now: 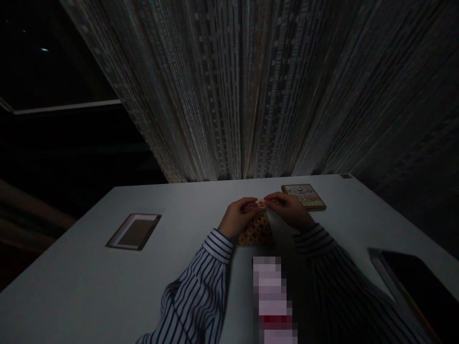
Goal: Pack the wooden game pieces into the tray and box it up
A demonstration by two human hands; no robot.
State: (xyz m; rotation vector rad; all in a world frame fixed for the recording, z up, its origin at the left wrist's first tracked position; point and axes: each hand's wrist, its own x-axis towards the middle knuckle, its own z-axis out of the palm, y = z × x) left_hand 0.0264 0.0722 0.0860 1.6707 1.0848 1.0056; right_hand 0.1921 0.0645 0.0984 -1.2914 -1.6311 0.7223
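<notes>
A small round white disc (261, 204) with a red mark is pinched between the fingertips of both hands above the table. My left hand (238, 215) grips its left side, fingers bent and closed. From the right, my right hand (291, 210) closes its thumb and fingers on the other edge. Right below the hands lies a flat square sheet (255, 233) printed with rows of round yellow and orange shapes; its upper part is partly covered by my left hand. The mark on the disc is too small to read.
On the white table (186, 210), a brown-edged flat tray or frame (134, 232) lies left. A flat printed box (304, 197) is behind my right hand. A pixelated item (272, 296) lies between my forearms, a dark phone-like device (419, 282) at right. A striped curtain (244, 95) hangs behind.
</notes>
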